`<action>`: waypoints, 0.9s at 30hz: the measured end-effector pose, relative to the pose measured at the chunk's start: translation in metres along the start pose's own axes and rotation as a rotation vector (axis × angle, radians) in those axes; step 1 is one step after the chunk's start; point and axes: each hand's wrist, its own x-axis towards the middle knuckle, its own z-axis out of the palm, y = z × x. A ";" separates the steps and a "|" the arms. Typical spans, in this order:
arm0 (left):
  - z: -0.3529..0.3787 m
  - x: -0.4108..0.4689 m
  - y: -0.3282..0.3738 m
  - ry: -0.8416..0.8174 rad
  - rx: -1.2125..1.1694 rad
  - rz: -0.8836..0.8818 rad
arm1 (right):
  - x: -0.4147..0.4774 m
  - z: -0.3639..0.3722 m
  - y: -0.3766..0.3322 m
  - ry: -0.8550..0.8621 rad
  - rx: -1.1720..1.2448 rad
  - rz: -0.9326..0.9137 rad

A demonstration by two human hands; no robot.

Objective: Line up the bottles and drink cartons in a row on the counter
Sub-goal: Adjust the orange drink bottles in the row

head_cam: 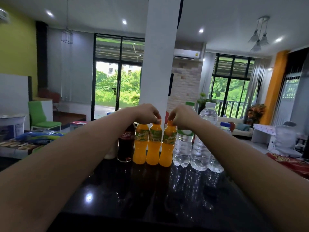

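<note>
A glossy black desk (150, 190) fills the foreground, with a white pillar (158, 64) rising behind it. Along the desk's far edge, bottles stand upright in a close row. Three clear water bottles (203, 144) are on the right and a dark cola bottle (125, 144) is on the left. Three orange juice bottles (141, 146) stand between them. The left hand (148, 113) pinches the cap of the middle orange bottle (154, 146). The right hand (179, 117) pinches the cap of the rightmost orange bottle (167, 148).

Upright bottles (153, 144) abreast on counter (150, 190)
</note>
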 end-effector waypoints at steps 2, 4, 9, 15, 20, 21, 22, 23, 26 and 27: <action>-0.001 -0.001 0.000 -0.003 -0.005 0.005 | 0.001 -0.002 0.001 -0.017 0.038 0.026; 0.000 -0.001 0.000 0.065 0.020 0.008 | 0.003 -0.004 -0.002 -0.025 0.051 0.058; 0.003 0.001 -0.001 0.170 0.158 -0.032 | 0.005 0.000 -0.011 -0.029 -0.046 0.087; 0.003 -0.002 -0.001 0.108 0.099 -0.011 | 0.005 -0.008 -0.006 -0.120 0.052 0.115; -0.004 -0.006 0.003 0.004 0.045 -0.006 | 0.002 -0.015 -0.007 -0.139 0.209 0.144; -0.004 -0.006 0.003 0.011 0.047 -0.010 | 0.002 -0.015 -0.007 -0.131 0.229 0.150; -0.003 -0.005 0.002 0.035 0.054 -0.015 | 0.002 -0.015 -0.007 -0.123 0.228 0.151; -0.002 -0.005 0.002 0.075 0.069 -0.022 | 0.002 -0.014 -0.007 -0.116 0.206 0.146; 0.001 -0.004 0.000 0.174 0.148 -0.032 | 0.001 -0.007 -0.009 -0.102 0.074 0.118; 0.002 -0.003 -0.001 0.178 0.157 -0.029 | 0.001 -0.006 -0.010 -0.097 0.038 0.109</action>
